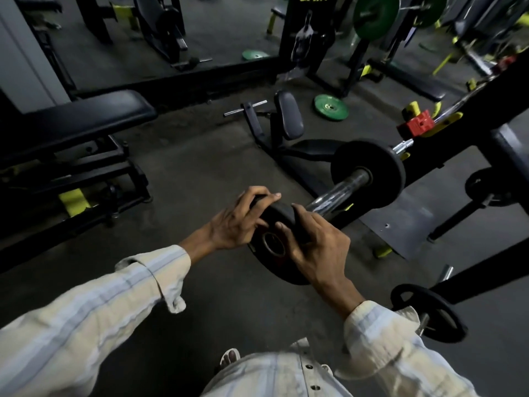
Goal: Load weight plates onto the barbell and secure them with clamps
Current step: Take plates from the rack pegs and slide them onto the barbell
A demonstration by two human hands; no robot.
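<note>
A small black weight plate [279, 222] is held upright in both hands at the near end of the chrome barbell sleeve [337, 196], its centre hole [274, 244] facing me. My left hand [237, 222] grips the plate's left and top rim. My right hand [317, 245] grips its right side. Farther along the sleeve, a larger black plate [383, 164] sits on the bar. A red clamp [418, 126] rests on the rack at the right.
A black bench [74, 121] stands at the left. A green plate [331, 107] lies on the floor beyond a padded seat [289, 116]. Black plates hang on storage pegs at the lower right [429, 312] and right [483, 183]. Dark rack beams cross the right side.
</note>
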